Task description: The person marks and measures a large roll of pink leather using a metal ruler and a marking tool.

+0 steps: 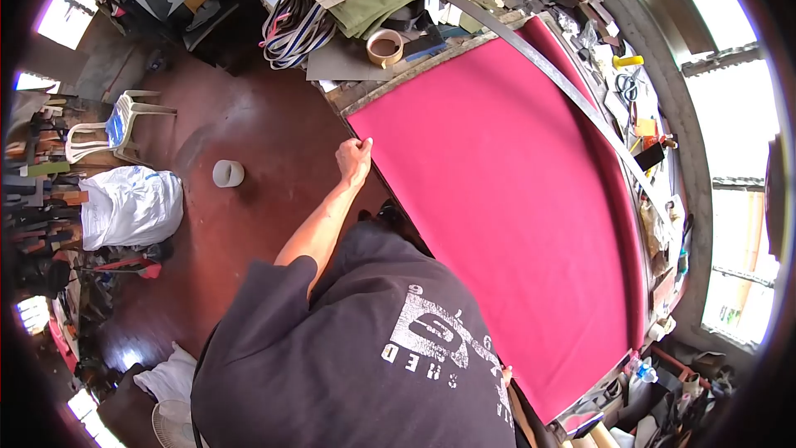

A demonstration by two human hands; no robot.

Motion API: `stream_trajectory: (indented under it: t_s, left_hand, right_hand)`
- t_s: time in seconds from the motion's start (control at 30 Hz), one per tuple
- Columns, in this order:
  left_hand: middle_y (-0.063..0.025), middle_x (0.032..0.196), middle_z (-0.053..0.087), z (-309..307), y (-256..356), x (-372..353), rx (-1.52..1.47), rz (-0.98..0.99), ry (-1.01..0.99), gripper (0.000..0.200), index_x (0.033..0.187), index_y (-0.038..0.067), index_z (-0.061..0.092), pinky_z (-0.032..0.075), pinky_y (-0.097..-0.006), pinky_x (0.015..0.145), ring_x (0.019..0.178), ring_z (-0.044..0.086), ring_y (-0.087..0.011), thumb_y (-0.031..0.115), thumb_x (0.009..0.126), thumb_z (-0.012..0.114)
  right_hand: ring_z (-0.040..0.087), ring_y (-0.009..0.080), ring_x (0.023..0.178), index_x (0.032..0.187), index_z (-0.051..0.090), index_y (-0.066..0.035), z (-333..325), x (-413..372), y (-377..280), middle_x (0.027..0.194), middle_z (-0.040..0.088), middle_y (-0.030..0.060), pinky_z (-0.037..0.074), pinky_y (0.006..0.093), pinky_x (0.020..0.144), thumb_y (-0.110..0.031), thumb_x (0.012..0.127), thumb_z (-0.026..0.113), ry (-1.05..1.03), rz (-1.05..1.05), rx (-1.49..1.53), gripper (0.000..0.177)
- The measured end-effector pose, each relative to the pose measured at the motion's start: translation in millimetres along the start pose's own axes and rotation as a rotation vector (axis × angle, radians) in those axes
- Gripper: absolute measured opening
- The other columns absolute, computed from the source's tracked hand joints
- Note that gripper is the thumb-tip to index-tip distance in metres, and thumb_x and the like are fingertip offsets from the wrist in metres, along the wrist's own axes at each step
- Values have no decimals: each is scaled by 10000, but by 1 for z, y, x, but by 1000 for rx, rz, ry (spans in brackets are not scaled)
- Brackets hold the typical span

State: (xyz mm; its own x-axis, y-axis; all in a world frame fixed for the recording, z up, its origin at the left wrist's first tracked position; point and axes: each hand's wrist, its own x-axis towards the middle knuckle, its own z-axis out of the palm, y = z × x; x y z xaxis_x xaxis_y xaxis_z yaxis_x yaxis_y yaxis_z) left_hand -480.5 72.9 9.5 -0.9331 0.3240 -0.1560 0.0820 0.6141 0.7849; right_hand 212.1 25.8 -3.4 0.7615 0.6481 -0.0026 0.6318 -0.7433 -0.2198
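A large sheet of pink-red fabric [514,199] is spread over the work table, its far long side gathered into a roll or fold. My left hand [355,159] is closed at the fabric's near edge, close to its upper left corner, with thumb and fingers pinched on that edge. Only a bit of my right hand [507,376] shows at the near edge lower down, beside my dark T-shirt [356,348]; its fingers are mostly hidden. A long metal ruler [572,91] crosses over the far part of the fabric.
Beyond the table's head lie a tape roll [385,48], green cloth [390,4], striped straps [297,29] and cardboard. Scissors [627,87] and a yellow-handled tool [628,60] lie along the window side. On the floor stand a white container [228,173], a plastic chair [120,126] and a white sack [133,207].
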Motion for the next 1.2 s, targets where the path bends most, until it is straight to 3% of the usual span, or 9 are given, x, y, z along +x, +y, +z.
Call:
stream_trajectory:
  t_s: [0.7, 0.87, 0.93, 0.97, 1.0, 1.03, 1.07, 1.13, 1.2]
  left_hand:
    - [-198, 604, 578, 0, -14, 4, -28, 53, -42, 393, 665, -32, 585, 471, -444, 622, 602, 602, -349, 301, 859, 660]
    - [-203, 659, 589, 1, -9, -3, -108, 26, 29, 324, 717, -21, 577, 475, -454, 636, 619, 599, -364, 254, 859, 673]
    - [-197, 690, 601, 1, -14, -2, -57, 124, 44, 301, 740, -13, 579, 476, -454, 642, 643, 606, -363, 244, 861, 680]
    - [-194, 705, 607, 2, -16, 1, -32, 183, 37, 290, 752, -9, 580, 476, -454, 646, 656, 610, -362, 239, 862, 683]
    - [-186, 730, 616, 2, -18, 3, 61, 209, 34, 293, 749, 3, 585, 476, -458, 653, 687, 619, -361, 252, 870, 681]
    - [-188, 756, 627, -1, -16, 5, 101, 276, -5, 263, 779, 14, 611, 486, -450, 670, 705, 627, -364, 250, 872, 680]
    - [-177, 779, 644, 7, -18, 6, 91, 184, -6, 240, 799, 14, 643, 497, -429, 688, 706, 635, -327, 240, 875, 676]
    - [-71, 807, 683, 18, -29, 14, -115, 23, -170, 191, 884, -16, 704, 497, -344, 689, 723, 596, -154, 175, 877, 685]
    - [-25, 699, 623, 21, -23, 9, -330, -40, -180, 229, 826, -53, 702, 470, -305, 620, 664, 523, -109, 165, 891, 678]
  right_hand:
    - [643, 302, 875, 1176, 605, -7, -7, -8, 1, 945, 653, 192, 544, 422, 737, -126, 878, 635, 41, -46, -108, 323]
    - [653, 312, 903, 1217, 603, -7, 6, 2, -3, 970, 658, 203, 550, 427, 761, -117, 880, 625, 153, -300, -208, 356]
    - [632, 315, 877, 1269, 600, -64, 30, -13, -28, 1070, 631, 205, 513, 419, 781, -69, 881, 555, 202, -707, 26, 391]
    - [613, 288, 919, 1289, 592, -68, 28, -42, -60, 1210, 594, 164, 505, 410, 821, -54, 883, 525, -24, -626, 201, 412]
    - [602, 263, 930, 1293, 593, -79, 41, -51, -71, 1322, 544, 119, 495, 383, 854, -29, 866, 487, -38, -755, 209, 442]
    - [570, 254, 1064, 1311, 581, -84, 68, -58, -75, 1333, 566, 97, 462, 367, 940, -9, 826, 492, -388, -299, 887, 498]
    - [467, 298, 1276, 1293, 592, -45, 30, -85, -115, 1358, 561, 161, 437, 405, 1004, -21, 804, 515, -4, -854, 136, 495]
    - [448, 336, 1295, 1289, 585, -64, 29, -105, -135, 1301, 614, 85, 375, 441, 1085, -6, 760, 509, 149, -848, 129, 538]
    - [416, 369, 1330, 1324, 554, -107, 12, -115, -149, 1327, 581, 113, 367, 491, 1100, -12, 812, 496, 38, -629, -84, 524]
